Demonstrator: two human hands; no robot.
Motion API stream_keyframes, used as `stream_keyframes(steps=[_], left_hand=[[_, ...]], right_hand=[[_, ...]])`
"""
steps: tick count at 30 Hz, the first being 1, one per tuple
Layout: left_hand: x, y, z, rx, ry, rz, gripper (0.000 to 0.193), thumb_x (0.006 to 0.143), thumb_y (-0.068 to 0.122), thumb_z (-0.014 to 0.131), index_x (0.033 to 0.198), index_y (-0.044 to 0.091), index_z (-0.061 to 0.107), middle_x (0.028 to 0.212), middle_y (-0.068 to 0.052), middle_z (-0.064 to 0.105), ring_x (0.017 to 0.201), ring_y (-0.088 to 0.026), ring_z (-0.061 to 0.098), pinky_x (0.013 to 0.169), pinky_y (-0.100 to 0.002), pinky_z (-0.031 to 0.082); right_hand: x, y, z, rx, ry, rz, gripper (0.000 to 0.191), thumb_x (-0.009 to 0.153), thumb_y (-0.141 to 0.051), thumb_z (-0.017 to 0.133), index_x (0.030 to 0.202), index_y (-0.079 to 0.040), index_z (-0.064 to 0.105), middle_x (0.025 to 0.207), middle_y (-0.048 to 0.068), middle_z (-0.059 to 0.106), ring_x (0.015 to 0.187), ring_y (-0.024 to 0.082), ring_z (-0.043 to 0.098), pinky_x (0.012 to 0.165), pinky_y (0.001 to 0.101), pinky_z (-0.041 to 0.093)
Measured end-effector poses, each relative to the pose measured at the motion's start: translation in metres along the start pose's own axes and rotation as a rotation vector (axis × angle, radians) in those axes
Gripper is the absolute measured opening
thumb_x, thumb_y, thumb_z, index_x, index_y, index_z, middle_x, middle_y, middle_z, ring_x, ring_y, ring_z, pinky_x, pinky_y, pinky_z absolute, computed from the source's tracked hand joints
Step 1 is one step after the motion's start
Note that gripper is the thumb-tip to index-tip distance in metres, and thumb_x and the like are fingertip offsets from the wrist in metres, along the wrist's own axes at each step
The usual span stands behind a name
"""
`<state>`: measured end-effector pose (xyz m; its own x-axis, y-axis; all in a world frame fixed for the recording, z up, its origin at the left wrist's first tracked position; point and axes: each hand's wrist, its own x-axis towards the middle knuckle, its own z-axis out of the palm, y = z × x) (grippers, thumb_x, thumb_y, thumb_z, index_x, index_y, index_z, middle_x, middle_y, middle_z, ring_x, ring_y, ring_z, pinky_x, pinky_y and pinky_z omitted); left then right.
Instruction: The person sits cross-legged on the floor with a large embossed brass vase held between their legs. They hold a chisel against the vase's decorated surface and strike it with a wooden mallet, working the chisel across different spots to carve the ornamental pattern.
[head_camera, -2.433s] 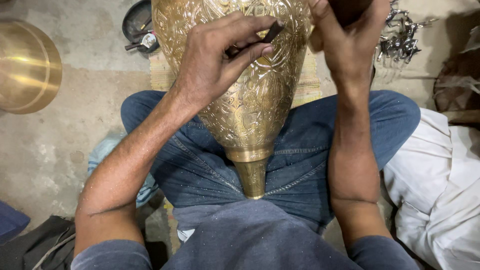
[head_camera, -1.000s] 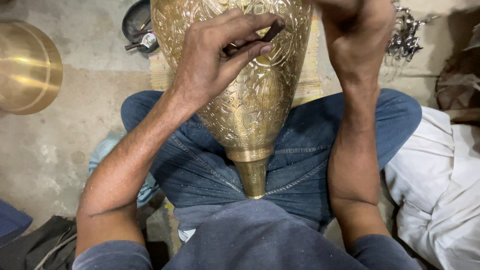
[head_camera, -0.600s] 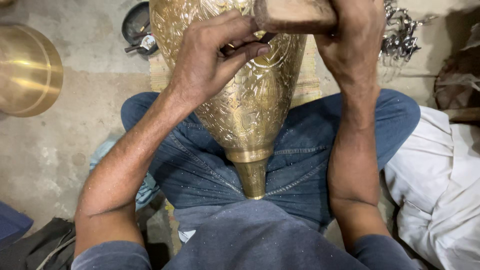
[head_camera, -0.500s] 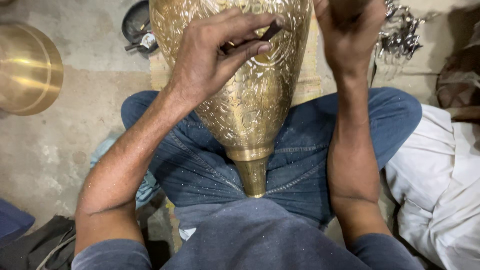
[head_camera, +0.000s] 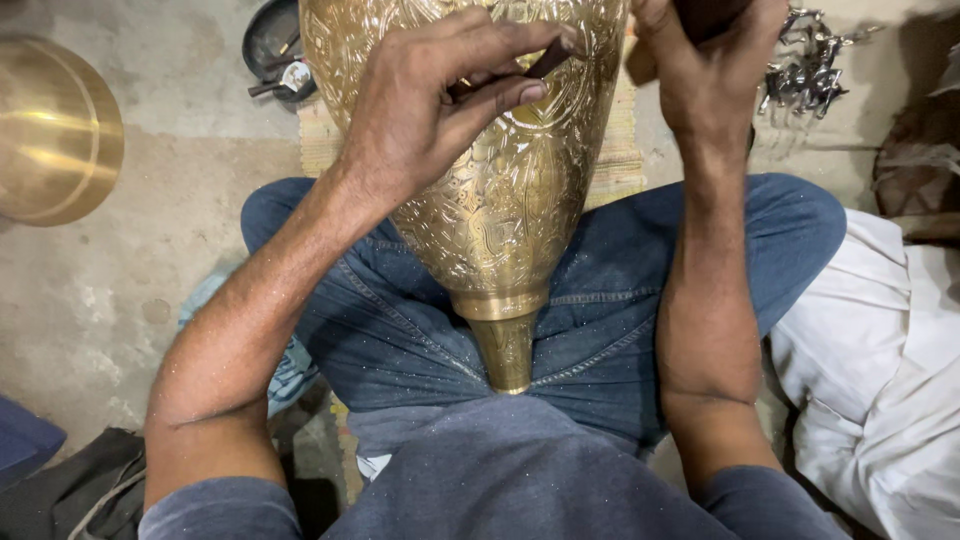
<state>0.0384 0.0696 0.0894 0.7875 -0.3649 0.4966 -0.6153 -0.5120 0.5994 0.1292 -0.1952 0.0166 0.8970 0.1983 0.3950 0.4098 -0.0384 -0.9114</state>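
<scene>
Brass vase (head_camera: 500, 200) lies across my lap; left grip (head_camera: 420, 110) pinches a chisel (head_camera: 545, 65), right grip (head_camera: 710, 70) at one o'clock clamps a dark handle (head_camera: 705, 15).

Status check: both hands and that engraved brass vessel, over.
Left hand pinching thin dark tool against brass vessel. Right hand gripping something dark, mostly cropped. Vessel lies across lap, nothing blocking.

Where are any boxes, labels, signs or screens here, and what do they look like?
None show. Only an engraved brass vase on the lap, a thin tool in the left hand, the right hand raised, and a brass bowl on the floor.
</scene>
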Motion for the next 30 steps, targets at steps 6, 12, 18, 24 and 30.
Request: stream_keyframes(steps=[6,12,18,24,30], left_hand=[[0.0,0.0,-0.002,-0.015,-0.022,-0.015,0.035,0.105,0.012,0.081,0.137,0.007,0.069,0.102,-0.008,0.071,0.09,-0.019,0.074,0.076,-0.035,0.061],[0.0,-0.002,0.002,0.011,-0.021,-0.005,0.035,0.105,0.013,0.08,0.138,0.009,0.068,0.104,-0.006,0.073,0.093,-0.017,0.076,0.081,-0.031,0.066],[0.001,-0.003,0.002,0.06,-0.016,-0.006,0.034,0.104,0.015,0.082,0.135,0.01,0.069,0.106,-0.006,0.074,0.093,-0.017,0.076,0.079,-0.032,0.064],[0.001,-0.003,0.0,0.094,-0.033,-0.03,0.027,0.105,0.017,0.084,0.127,0.011,0.07,0.105,-0.007,0.073,0.094,-0.017,0.075,0.078,-0.034,0.062],[0.003,0.0,-0.002,0.045,-0.021,0.009,0.025,0.105,0.015,0.082,0.128,0.01,0.072,0.102,-0.005,0.072,0.092,-0.019,0.075,0.077,-0.036,0.061]], right_hand=[[0.008,-0.007,0.005,-0.272,0.047,-0.611,0.034,0.099,0.005,0.068,0.121,0.004,0.042,0.107,0.013,0.062,0.095,0.017,0.067,0.074,0.0306,0.06],[0.007,0.009,0.003,-0.351,-0.024,-0.34,0.01,0.105,0.005,0.07,0.103,0.001,0.061,0.073,0.003,0.057,0.06,0.015,0.058,0.051,0.0297,0.047],[0.005,0.014,0.0,-0.386,-0.057,-0.451,0.023,0.112,0.0,0.078,0.116,0.001,0.056,0.088,0.001,0.056,0.07,0.017,0.057,0.059,0.0294,0.05],[-0.002,0.009,-0.001,-0.871,0.047,-0.608,0.031,0.103,0.005,0.074,0.125,-0.007,0.056,0.104,0.008,0.064,0.091,0.026,0.066,0.078,0.0374,0.057],[-0.003,0.008,0.004,-0.928,0.012,-0.607,0.037,0.097,-0.002,0.079,0.125,-0.01,0.056,0.102,0.006,0.064,0.091,0.025,0.064,0.079,0.0418,0.055]])
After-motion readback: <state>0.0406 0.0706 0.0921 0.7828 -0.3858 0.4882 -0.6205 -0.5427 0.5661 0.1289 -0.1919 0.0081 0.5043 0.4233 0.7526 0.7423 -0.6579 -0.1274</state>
